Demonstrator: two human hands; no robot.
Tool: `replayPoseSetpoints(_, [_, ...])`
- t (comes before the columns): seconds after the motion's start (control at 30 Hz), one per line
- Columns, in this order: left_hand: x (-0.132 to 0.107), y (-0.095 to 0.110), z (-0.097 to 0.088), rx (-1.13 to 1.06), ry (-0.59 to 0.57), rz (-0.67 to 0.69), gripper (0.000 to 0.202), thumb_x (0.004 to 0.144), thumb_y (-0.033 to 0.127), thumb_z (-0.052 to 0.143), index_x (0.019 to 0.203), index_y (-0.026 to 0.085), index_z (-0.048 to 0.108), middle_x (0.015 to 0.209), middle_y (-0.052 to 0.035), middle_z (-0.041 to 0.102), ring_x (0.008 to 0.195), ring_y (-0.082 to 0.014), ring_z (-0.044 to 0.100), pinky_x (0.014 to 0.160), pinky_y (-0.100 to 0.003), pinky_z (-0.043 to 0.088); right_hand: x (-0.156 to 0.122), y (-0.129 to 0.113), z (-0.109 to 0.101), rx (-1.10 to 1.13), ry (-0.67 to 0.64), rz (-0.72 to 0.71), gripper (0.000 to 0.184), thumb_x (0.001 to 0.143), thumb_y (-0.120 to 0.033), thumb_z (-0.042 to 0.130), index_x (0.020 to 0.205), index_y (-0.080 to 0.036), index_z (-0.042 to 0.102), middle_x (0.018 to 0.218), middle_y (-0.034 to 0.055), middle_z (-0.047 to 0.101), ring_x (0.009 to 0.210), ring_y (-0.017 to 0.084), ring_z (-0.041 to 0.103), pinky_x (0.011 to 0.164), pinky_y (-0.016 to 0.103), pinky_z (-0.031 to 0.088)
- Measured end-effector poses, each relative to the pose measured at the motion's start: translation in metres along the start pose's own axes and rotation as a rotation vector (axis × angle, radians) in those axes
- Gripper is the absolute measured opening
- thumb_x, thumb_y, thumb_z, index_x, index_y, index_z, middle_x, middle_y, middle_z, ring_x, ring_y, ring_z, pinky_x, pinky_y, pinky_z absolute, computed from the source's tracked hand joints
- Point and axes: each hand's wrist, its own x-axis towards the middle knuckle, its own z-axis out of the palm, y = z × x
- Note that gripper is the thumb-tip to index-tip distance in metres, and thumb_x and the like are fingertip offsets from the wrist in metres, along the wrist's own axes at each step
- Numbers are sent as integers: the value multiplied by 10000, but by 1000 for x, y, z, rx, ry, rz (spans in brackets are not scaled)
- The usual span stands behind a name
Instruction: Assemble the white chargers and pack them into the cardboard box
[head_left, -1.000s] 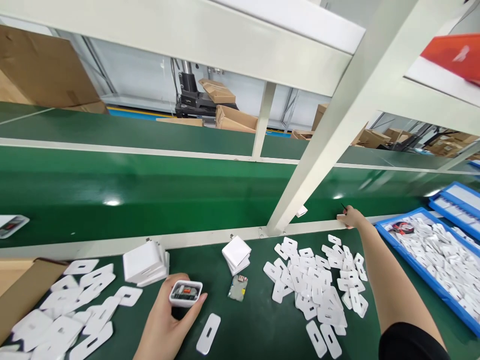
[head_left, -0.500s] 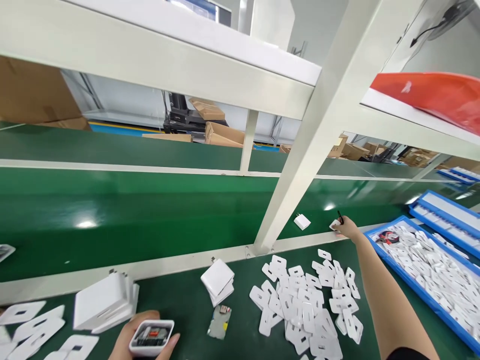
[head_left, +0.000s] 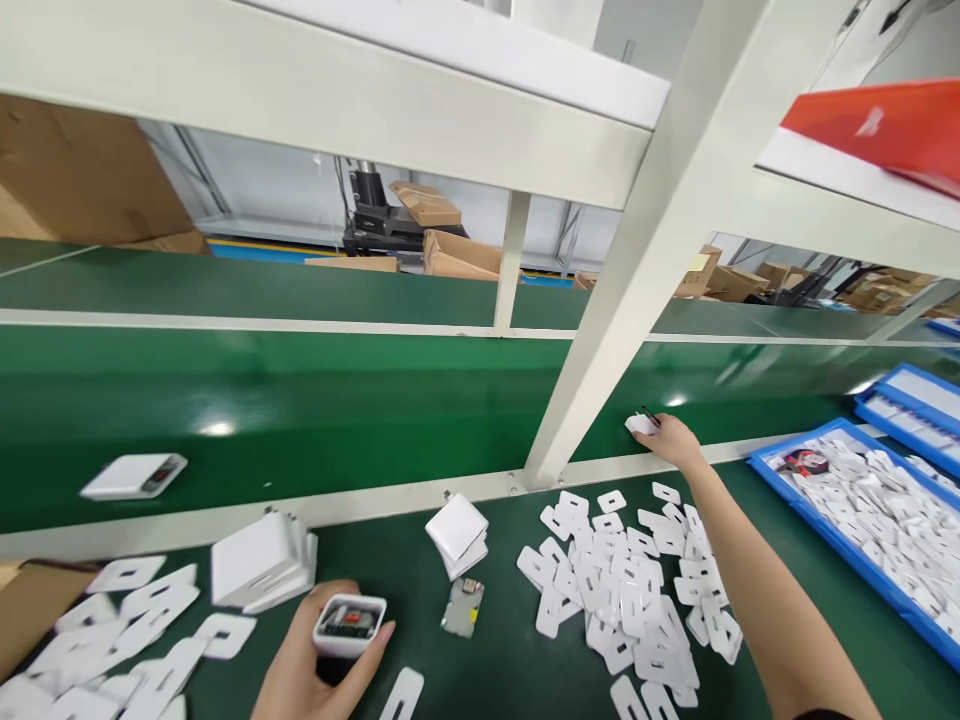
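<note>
Low in the head view, my left hand (head_left: 322, 650) grips a white plastic casing (head_left: 350, 628), its open end up. Dark and red electronic parts show inside. My right arm reaches across to the green belt, where my right hand (head_left: 675, 440) closes on a white plug charger (head_left: 640, 424). A thin black tool (head_left: 651, 415) sticks out from the same hand; its grip is partly hidden. Between my hands lie a small circuit board (head_left: 462, 607) with a yellow patch and a short stack of white chargers (head_left: 457, 530). Many white slotted plates (head_left: 622, 590) are spread below my right hand.
Another white charger (head_left: 135, 476) lies on the belt (head_left: 337, 420) at left. Stacked white casings (head_left: 259, 560) and more plates (head_left: 112, 640) are near my left hand. A slanted white post (head_left: 600, 300) rises mid-view. Blue-rimmed trays (head_left: 855, 540) of white parts stand at right.
My right hand has moved left along the belt to where the charger lay. At the left, the other charger has travelled right into fuller view. The left hand still holds the casing; the view has shifted.
</note>
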Motion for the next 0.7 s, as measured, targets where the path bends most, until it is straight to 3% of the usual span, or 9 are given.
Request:
replayPoseSetpoints(0.13, [3,3,-2,7,-34,39,438,861,596,696,1066,222,595,914,-42,700,791,-246,731,679,-313,602,-52,-11,-26,-10,-167,-53,393,788,-445,703,1018,-128,722,960,161,766,889,344,738,698,343,523])
replayPoseSetpoints(0.23, [4,10,-2,-3,-56,60,362,892,531,674,1056,223,577,895,-24,673,754,-220,702,680,-307,582,-127,-15,-37,58,-302,-204,601,775,-528,711,1242,-152,673,1213,168,751,971,340,740,728,342,559])
replayPoseSetpoints(0.3, [4,14,-1,-20,-64,74,319,901,485,664,1055,223,566,908,-20,661,777,-214,692,709,-310,574,-187,-25,-31,89,-305,-298,646,782,-529,701,1320,-179,625,1278,157,728,1028,338,729,790,353,576])
replayPoseSetpoints(0.4, [4,17,-1,-65,-65,90,295,894,430,665,1067,221,551,935,-22,649,818,-210,681,750,-318,563,-268,-50,-3,93,-442,-459,469,856,-400,653,1297,-253,593,1177,65,737,919,253,720,800,329,563])
replayPoseSetpoints(0.47, [3,18,-2,-105,-63,95,303,890,415,669,1083,220,539,944,-22,646,828,-206,676,751,-314,555,-305,-68,20,78,-499,-516,369,862,-309,637,1226,-263,601,1127,41,724,882,228,710,773,316,545])
replayPoseSetpoints(0.53, [2,19,-3,-149,-66,109,305,893,403,670,1092,221,528,942,-18,642,823,-197,671,747,-304,548,-326,-83,40,54,-494,-564,366,842,-264,661,1205,-258,612,1173,50,698,855,223,705,747,325,531])
replayPoseSetpoints(0.63, [-1,21,-4,-191,-69,180,278,902,357,672,1088,219,519,939,-13,632,808,-178,664,741,-287,535,-335,-102,55,129,-423,-647,534,797,-321,787,1299,-265,614,1298,79,634,876,242,698,729,351,536])
replayPoseSetpoints(0.7, [-3,24,-6,-197,-50,286,238,908,313,672,1063,215,520,942,-17,620,795,-167,654,720,-275,520,-338,-116,55,304,-346,-691,404,865,-414,779,1220,-263,660,1185,65,648,845,229,672,687,339,526])
